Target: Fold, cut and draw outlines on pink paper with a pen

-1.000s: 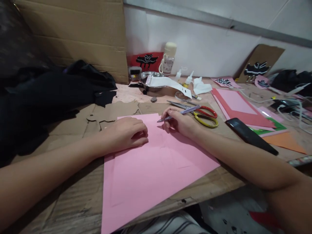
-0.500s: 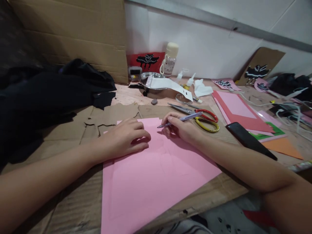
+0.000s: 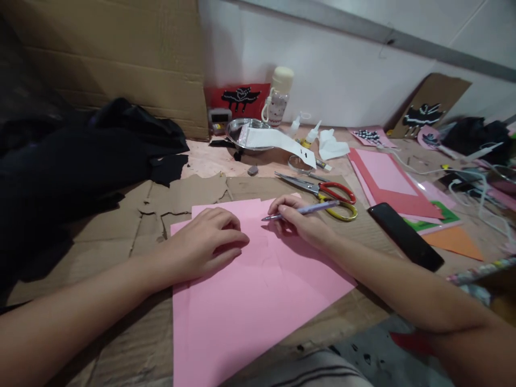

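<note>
Pink paper [image 3: 242,306] lies on brown cardboard, its upper edge showing more than one layer, with faint lines near its middle. Resting on the paper's left part, my left hand [image 3: 212,242] is open, fingers loosely bent and thumb apart. A pale purple pen [image 3: 308,208] is gripped in my right hand [image 3: 300,223], its tip pointing left, close above or on the paper; contact cannot be made out. Just beyond the right hand lie scissors [image 3: 336,192] with one red and one yellow handle.
Black cloth [image 3: 80,156] is heaped at left before a cardboard panel [image 3: 113,59]. A metal dish [image 3: 234,137], a bottle [image 3: 281,97] and glue bottles [image 3: 312,133] stand at the back. On the right are a black phone-like slab [image 3: 405,236], coloured sheets [image 3: 419,207] and a white cable [image 3: 479,174].
The view has shifted slightly. Both hands remain on the paper in nearly the same pose, the pen still held in my right hand.
</note>
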The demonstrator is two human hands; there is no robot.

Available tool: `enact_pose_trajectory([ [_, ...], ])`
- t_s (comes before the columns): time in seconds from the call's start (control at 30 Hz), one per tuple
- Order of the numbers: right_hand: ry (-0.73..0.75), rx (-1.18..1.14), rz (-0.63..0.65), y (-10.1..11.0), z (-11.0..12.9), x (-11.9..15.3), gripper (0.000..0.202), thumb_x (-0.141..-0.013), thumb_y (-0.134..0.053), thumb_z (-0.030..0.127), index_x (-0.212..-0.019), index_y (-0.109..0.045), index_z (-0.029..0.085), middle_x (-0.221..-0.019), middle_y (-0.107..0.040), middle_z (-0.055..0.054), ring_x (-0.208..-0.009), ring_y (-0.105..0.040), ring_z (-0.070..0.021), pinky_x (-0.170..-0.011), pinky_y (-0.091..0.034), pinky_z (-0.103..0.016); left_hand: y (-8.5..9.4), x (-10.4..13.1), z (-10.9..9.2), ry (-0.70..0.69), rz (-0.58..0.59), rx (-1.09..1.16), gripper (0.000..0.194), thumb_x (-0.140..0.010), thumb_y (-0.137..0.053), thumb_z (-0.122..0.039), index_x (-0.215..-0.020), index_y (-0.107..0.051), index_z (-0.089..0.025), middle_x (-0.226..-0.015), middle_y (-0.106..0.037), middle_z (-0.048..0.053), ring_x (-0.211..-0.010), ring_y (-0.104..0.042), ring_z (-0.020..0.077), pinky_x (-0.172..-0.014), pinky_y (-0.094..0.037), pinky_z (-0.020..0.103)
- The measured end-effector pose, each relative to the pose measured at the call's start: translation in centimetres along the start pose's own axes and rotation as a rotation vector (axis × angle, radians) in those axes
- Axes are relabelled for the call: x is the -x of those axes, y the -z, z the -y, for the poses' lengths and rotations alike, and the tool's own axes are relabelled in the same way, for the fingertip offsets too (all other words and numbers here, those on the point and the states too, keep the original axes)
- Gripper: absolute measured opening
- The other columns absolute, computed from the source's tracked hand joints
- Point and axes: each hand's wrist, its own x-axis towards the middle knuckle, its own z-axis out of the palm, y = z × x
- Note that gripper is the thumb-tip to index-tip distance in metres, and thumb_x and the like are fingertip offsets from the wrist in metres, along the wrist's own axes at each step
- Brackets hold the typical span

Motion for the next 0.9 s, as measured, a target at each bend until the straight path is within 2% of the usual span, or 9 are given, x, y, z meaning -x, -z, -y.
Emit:
enact_pose_trajectory([
  [0.17, 0.022, -0.011, 0.048, 0.1, -0.4, 0.1, 0.018, -0.091, -0.072, 0.037, -0.086, -0.064, 0.023, -0.054, -0.056, 0.008, -0.047, -0.045, -0.0093, -0.058, -0.048, -0.028, -0.2, 0.1, 0.0, -0.004, -0.014, 0.001, 0.024, -0.107, -0.062, -0.024, -0.116, -0.083, -0.032, -0.099, -0.071, 0.005, -0.096, -0.066, 0.0228, -0.088, -0.049, 0.038],
  [0.3, 0.048, -0.01, 0.019, 0.3, -0.3, 0.2, 0.017, -0.09, -0.075, 0.035, -0.084, -0.065, 0.022, -0.064, -0.06, 0.005, -0.05, -0.046, -0.0092, -0.055, -0.047, -0.027, 0.0, 0.0, -0.1, 0.0, -0.012, -0.004, 0.025, -0.107, -0.061, -0.023, -0.117, -0.083, -0.032, -0.098, -0.071, 0.006, -0.094, -0.065, 0.0223, -0.087, -0.049, 0.037],
  [0.47, 0.035, 0.054, 0.01, 0.1, 0.6, 0.5, 0.019, -0.081, -0.081, 0.025, -0.079, -0.062, 0.022, -0.068, -0.057, 0.007, -0.051, -0.046, -0.0079, -0.055, -0.047, -0.025, 0.2, -0.3, -0.3, -0.001, 0.012, -0.009, 0.027, -0.107, -0.06, -0.022, -0.116, -0.084, -0.03, -0.097, -0.071, 0.006, -0.091, -0.065, 0.0217, -0.083, -0.049, 0.036],
  [0.63, 0.061, 0.106, -0.016, -0.1, 0.6, 1.1, 0.014, -0.085, -0.076, 0.027, -0.08, -0.065, 0.021, -0.069, -0.06, 0.004, -0.054, -0.049, -0.0094, -0.054, -0.045, -0.024, 0.1, -0.3, -0.3, 0.0, 0.014, -0.014, 0.027, -0.108, -0.059, -0.023, -0.117, -0.083, -0.03, -0.099, -0.072, 0.006, -0.092, -0.065, 0.0224, -0.082, -0.048, 0.036],
  [0.83, 0.046, 0.123, 0.055, 0.4, 0.7, 1.2, 0.019, -0.086, -0.079, 0.035, -0.079, -0.069, 0.021, -0.074, -0.072, -0.003, -0.061, -0.061, -0.0144, -0.059, -0.051, -0.028, 0.3, -0.4, -0.3, -0.038, 0.01, -0.013, 0.027, -0.108, -0.059, -0.02, -0.118, -0.082, -0.029, -0.095, -0.07, 0.006, -0.088, -0.063, 0.021, -0.078, -0.046, 0.035],
  [0.9, 0.019, 0.124, 0.054, 0.3, 0.8, 1.1, 0.018, -0.085, -0.078, 0.034, -0.078, -0.067, 0.021, -0.072, -0.071, -0.002, -0.062, -0.063, -0.0154, -0.06, -0.053, -0.029, 0.2, -0.3, -0.2, -0.053, 0.006, -0.003, 0.027, -0.107, -0.059, -0.018, -0.117, -0.082, -0.029, -0.094, -0.069, 0.005, -0.087, -0.062, 0.0207, -0.078, -0.046, 0.035],
])
